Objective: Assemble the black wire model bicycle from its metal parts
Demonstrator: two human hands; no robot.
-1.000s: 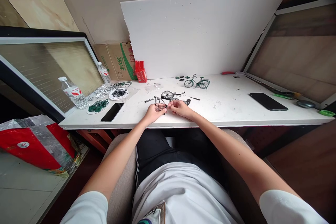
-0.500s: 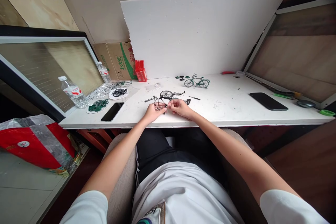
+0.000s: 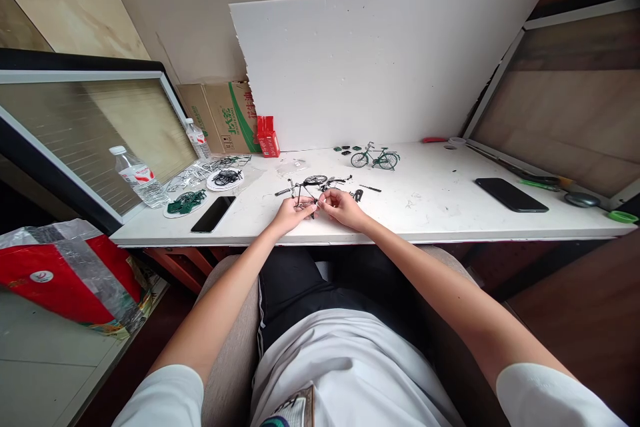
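Near the front edge of the white table, my left hand [image 3: 291, 213] is closed on a small black model bicycle frame [image 3: 299, 191]. My right hand [image 3: 345, 207] is pinched at the frame's right side, its fingertips close to those of my left hand; what lies between them is too small to make out. A black spoked wheel [image 3: 315, 180] and other dark bicycle parts lie just behind my hands. To the right of them is a thin dark tool [image 3: 371, 187]. An assembled green model bicycle [image 3: 375, 158] stands farther back.
On the left are a phone [image 3: 213, 214], a plate of green parts [image 3: 186, 202], a plate of black parts [image 3: 225, 178] and water bottles [image 3: 139, 177]. A red box [image 3: 269, 137] stands at the back. Another phone [image 3: 511, 195] lies at the right, near a green ring [image 3: 623, 216].
The black frame has tilted slightly in my left hand. My right hand has stayed beside it, its fingers shifted a little. The view has moved very slightly.
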